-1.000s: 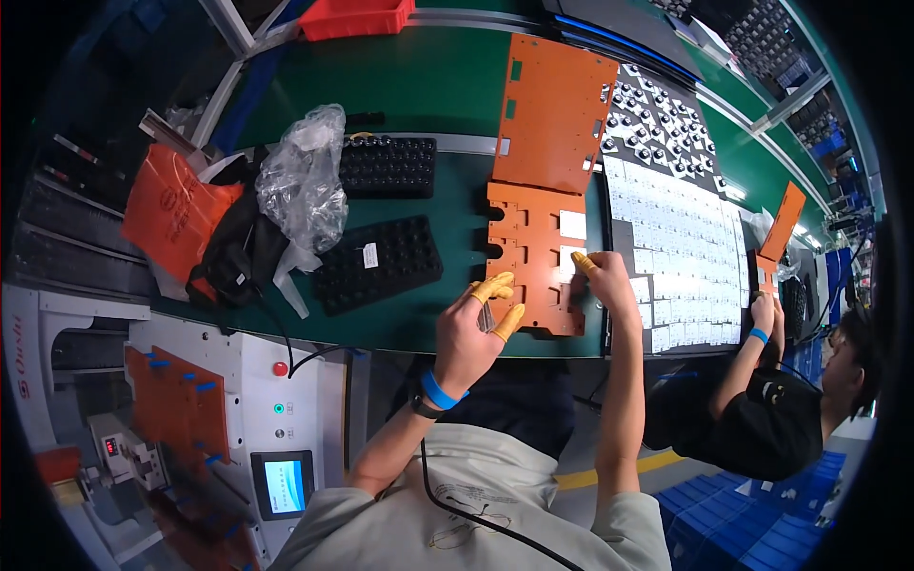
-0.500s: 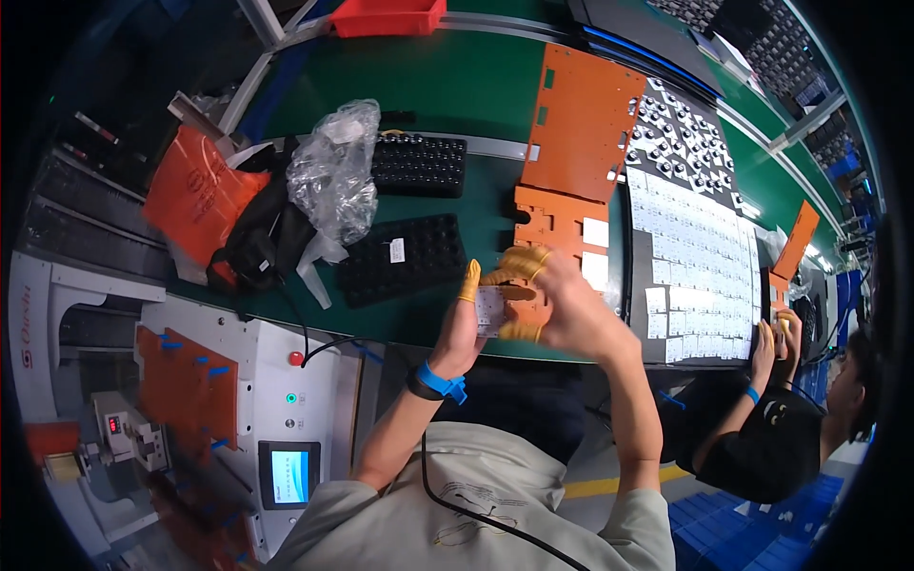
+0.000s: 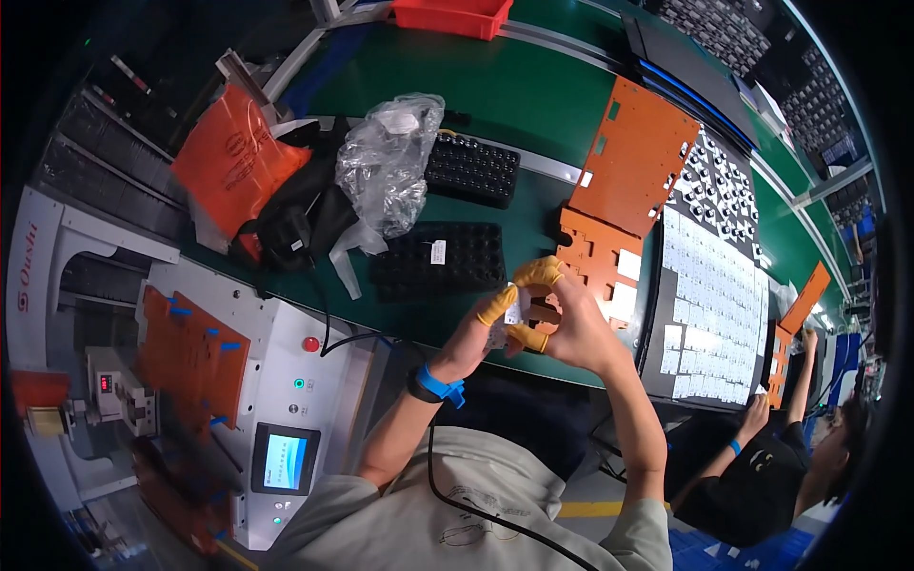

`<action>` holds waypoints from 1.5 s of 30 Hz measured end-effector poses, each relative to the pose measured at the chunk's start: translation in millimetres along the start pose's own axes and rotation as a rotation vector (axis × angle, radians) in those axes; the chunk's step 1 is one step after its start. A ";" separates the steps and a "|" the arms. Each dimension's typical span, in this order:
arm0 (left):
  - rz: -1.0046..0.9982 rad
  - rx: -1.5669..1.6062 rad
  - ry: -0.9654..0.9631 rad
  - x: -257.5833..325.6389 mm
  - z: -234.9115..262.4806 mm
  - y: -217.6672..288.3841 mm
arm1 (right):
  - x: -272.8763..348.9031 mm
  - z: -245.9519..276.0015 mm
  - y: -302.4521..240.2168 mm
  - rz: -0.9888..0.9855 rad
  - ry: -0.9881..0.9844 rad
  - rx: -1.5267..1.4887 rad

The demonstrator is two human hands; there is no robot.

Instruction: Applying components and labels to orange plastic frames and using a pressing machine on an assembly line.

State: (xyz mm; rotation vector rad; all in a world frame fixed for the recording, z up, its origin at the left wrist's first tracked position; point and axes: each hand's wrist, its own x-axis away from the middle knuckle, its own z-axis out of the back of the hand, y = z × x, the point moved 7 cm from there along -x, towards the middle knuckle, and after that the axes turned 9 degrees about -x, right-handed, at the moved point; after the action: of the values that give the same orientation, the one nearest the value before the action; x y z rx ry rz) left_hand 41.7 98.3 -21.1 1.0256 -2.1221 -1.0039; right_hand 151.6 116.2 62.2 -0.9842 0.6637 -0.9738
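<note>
Both hands are at work above the near edge of the green table point(image 3: 538, 231), just off the near-left part of the orange fixture point(image 3: 592, 249). The left hand point(image 3: 466, 344), with a yellow finger cot on the thumb, holds a small white piece point(image 3: 515, 312); whether it is single or stacked cannot be determined. The right hand point(image 3: 583, 331) is curved around the far side of the piece, its yellow-covered finger and thumb moderately spread at its edges; firm grip cannot be confirmed. The fixture's base carries two white plates point(image 3: 624, 297) along its right edge; its near end is partly hidden by the right hand. The orange panel point(image 3: 636, 157) adjoins the base's far edge. Right of the fixture, a black board point(image 3: 654, 357) bears rows of white cards point(image 3: 714, 290), with black round parts on those toward its far end. Left of the fixture, one black tray point(image 3: 405, 265) lies toward the table's near edge and a second black tray point(image 3: 473, 171) farther back, beside a clear plastic bag point(image 3: 386, 176).
</note>
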 end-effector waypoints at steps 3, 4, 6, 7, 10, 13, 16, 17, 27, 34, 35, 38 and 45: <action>-0.024 0.023 -0.017 4.9 19.4 -1.6 | -12.5 -9.7 -5.4 -0.024 -0.023 -0.137; -0.024 0.080 0.000 7.1 28.8 -2.7 | -18.4 -13.5 -3.0 -0.026 -0.040 -0.165; -0.023 0.170 0.017 10.9 45.0 -3.0 | -37.0 -23.7 2.2 -0.044 -0.162 -0.209; -0.050 0.176 0.060 14.7 53.7 -2.3 | -49.2 -28.1 -2.6 0.013 -0.229 -0.207; -0.098 0.209 0.089 22.7 70.3 2.4 | -115.2 -18.4 32.9 -0.015 -0.180 -0.742; -0.136 0.202 0.105 29.3 74.8 6.9 | -188.2 20.9 89.3 0.085 0.381 -0.168; -0.154 0.229 0.153 47.6 83.0 5.9 | -225.0 24.0 90.2 0.124 0.494 0.434; -0.156 0.208 0.164 51.1 83.6 6.9 | -232.3 24.9 95.3 0.132 0.498 0.431; -0.226 0.215 0.156 60.8 75.8 24.3 | -234.2 30.0 60.5 0.097 0.386 0.454; -0.545 -0.187 0.318 65.4 59.4 71.7 | -101.7 -13.6 -28.7 0.108 0.067 -0.643; -0.555 -0.298 0.392 68.1 56.4 79.7 | -85.1 -14.5 -38.5 0.169 0.055 -0.627; -0.578 -0.596 0.508 77.0 45.9 91.0 | -51.8 -16.9 -50.5 0.175 0.009 -0.517; -0.805 -0.990 0.618 89.7 -0.6 112.8 | -15.9 -14.7 -46.4 0.077 0.032 -0.439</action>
State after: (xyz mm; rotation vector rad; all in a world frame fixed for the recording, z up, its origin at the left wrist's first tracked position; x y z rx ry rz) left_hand -50.9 72.0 86.1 1.3709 -0.5102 -1.5690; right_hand 115.6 114.9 98.6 -1.3173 0.9604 -0.7916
